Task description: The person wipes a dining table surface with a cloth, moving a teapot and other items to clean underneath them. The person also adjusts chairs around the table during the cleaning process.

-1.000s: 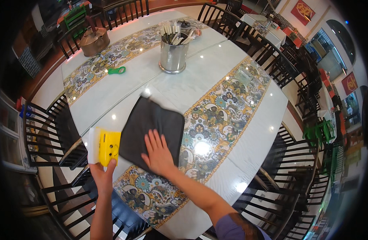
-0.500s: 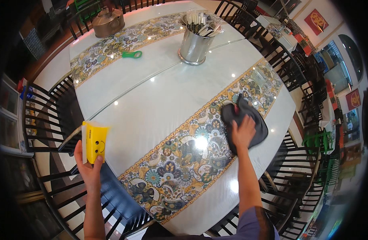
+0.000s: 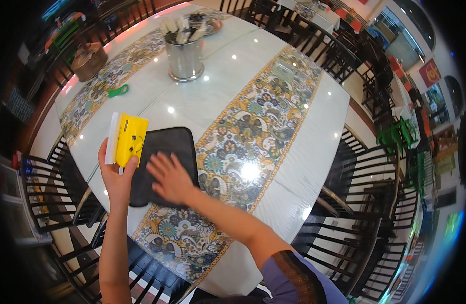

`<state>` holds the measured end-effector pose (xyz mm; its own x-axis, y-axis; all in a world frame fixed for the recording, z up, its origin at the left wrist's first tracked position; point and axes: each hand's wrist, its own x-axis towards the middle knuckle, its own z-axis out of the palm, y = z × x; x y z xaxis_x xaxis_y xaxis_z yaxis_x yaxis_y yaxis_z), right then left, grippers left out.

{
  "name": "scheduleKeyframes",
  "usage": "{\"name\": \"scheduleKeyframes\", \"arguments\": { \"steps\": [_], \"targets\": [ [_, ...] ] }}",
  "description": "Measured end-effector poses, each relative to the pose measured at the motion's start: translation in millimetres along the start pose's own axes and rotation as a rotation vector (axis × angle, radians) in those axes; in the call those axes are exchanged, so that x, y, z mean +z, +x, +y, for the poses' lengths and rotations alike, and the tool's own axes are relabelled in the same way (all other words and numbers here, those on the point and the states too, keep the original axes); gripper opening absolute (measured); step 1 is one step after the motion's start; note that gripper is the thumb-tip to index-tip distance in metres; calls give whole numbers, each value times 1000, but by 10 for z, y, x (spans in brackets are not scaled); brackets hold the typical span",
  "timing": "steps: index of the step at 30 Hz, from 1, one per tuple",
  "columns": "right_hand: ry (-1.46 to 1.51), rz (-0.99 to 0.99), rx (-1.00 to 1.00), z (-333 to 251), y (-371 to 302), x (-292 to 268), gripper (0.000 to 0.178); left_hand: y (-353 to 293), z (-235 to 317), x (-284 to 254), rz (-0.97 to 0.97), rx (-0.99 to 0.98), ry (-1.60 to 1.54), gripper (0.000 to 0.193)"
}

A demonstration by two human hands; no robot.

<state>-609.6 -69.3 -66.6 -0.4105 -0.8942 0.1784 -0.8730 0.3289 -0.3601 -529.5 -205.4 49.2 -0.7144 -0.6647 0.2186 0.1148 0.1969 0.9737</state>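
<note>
My left hand (image 3: 117, 175) is closed round a yellow soft pack (image 3: 131, 139), which looks like a tissue pack, with a smiling face on its front and a white side. It is held up over the table's left part. My right hand (image 3: 171, 177) lies with spread fingers on a black cloth (image 3: 178, 139), which has a darker edge and rounded corners. The cloth is spread on the table (image 3: 212, 109), beside the patterned runner (image 3: 245, 147) and partly over it. Behind the pack and my left hand, the cloth's left part is hidden.
A metal canister (image 3: 185, 60) full of utensils stands on the table's far side, a tray (image 3: 212, 26) behind it. A green tool (image 3: 118, 91) lies farther left, and a copper-coloured kettle (image 3: 89, 61) sits near the far left edge. Dark slatted chairs (image 3: 339, 235) surround the table.
My right hand and the black cloth have moved left across the table. The cloth, bunched before, now lies flat. My left hand still holds the yellow pack, and the view has shifted.
</note>
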Motion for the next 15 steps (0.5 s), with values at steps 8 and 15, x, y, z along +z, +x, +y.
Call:
{"name": "scheduleKeyframes", "arguments": {
  "steps": [8,15],
  "targets": [
    [-402,448,552,2458,-607,-926,58,85,-365,805,-105,56,142,78],
    [-434,360,927,2512,-2419,-1269,64,660,-1040,1677,-164,235,439,90]
  ]
}}
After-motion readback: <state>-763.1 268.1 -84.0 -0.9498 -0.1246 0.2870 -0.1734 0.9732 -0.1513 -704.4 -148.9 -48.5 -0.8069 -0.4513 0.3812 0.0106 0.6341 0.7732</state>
